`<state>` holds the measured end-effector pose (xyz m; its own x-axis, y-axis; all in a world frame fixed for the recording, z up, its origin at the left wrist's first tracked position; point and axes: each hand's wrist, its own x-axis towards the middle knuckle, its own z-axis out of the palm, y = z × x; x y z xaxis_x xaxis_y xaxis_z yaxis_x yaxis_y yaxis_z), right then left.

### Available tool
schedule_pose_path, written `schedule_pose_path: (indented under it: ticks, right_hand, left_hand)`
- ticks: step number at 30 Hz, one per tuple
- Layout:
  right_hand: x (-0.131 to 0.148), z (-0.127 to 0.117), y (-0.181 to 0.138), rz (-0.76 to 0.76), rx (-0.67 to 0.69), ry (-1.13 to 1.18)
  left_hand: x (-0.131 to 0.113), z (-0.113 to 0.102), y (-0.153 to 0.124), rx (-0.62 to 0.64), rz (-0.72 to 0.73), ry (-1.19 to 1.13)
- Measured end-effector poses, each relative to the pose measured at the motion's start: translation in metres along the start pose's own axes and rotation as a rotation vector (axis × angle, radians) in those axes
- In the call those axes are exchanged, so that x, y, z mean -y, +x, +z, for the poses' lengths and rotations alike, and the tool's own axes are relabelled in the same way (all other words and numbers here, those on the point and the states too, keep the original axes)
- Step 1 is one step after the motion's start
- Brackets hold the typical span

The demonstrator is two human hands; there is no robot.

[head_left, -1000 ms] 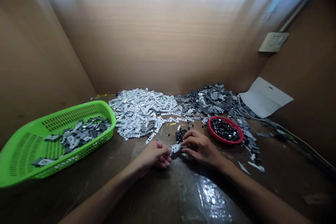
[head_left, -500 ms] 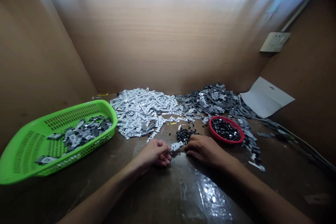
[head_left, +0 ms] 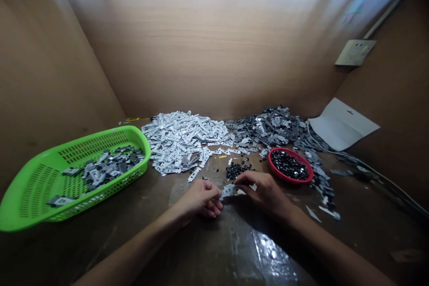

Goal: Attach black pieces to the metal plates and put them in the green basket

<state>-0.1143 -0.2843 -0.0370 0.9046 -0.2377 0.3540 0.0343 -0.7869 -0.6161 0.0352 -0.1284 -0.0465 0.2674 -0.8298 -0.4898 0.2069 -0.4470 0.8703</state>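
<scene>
My left hand (head_left: 203, 197) is closed, pinching a small pale metal plate (head_left: 228, 190) between thumb and fingers just above the table. At the plate's right end is my right hand (head_left: 264, 190), its thumb and fingertips drawn together. What lies between those right fingertips is too small to make out. Right behind the hands is a little heap of small black pins (head_left: 236, 170). A red basket (head_left: 310, 177) full of similar black pieces stands to the right of it.
A green basket (head_left: 36, 170) with assembled-looking plates stands at the left. White plates (head_left: 181, 138) are piled at the back, grey metal pieces (head_left: 275, 125) beside them. A white card (head_left: 342, 127) leans by the right wall near a cable. Wooden panels enclose the table.
My right hand has come from the edge of the black pin heap to the plate's right end. The left hand keeps its grip on the plate. A white sliver now shows beside my right forearm.
</scene>
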Motion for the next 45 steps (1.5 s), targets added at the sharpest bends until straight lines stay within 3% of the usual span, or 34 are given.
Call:
schedule_pose_path:
  ticks: [4, 12, 20, 26, 30, 33, 35, 40, 45]
  right_hand:
    - [0.006, 0.012, -0.001, -0.113, -0.001, -0.063]
    - [0.005, 0.02, -0.003, -0.015, 0.065, 0.035]
    - [0.002, 0.022, -0.003, -0.032, 0.068, 0.031]
    - [0.008, 0.019, -0.004, -0.02, 0.041, 0.04]
    - [0.005, 0.01, -0.001, 0.018, -0.059, 0.038]
    - [-0.004, 0.007, 0.012, 0.043, -0.074, 0.021]
    - [-0.008, 0.011, 0.028, 0.034, -0.001, -0.027]
    - [-0.001, 0.047, 0.083, -0.206, 0.196, -0.305]
    - [0.006, 0.075, 0.123, -0.333, 0.323, -0.438]
  left_hand:
    - [0.001, 0.006, -0.001, 0.005, 0.006, 0.023]
    - [0.003, 0.004, 0.0, 0.03, 0.025, -0.03]
    - [0.005, 0.002, 0.001, 0.02, 0.044, -0.024]
    - [0.004, 0.001, 0.001, 0.018, 0.042, -0.017]
    - [0.002, 0.002, -0.001, 0.04, 0.015, 0.031]
    - [0.003, 0.002, -0.002, 0.107, -0.006, 0.08]
    - [0.005, 0.001, -0.003, 0.149, -0.007, 0.096]
    - [0.008, 0.0, -0.003, 0.165, 0.004, 0.117]
    - [0.008, -0.004, -0.001, 0.147, 0.011, 0.131]
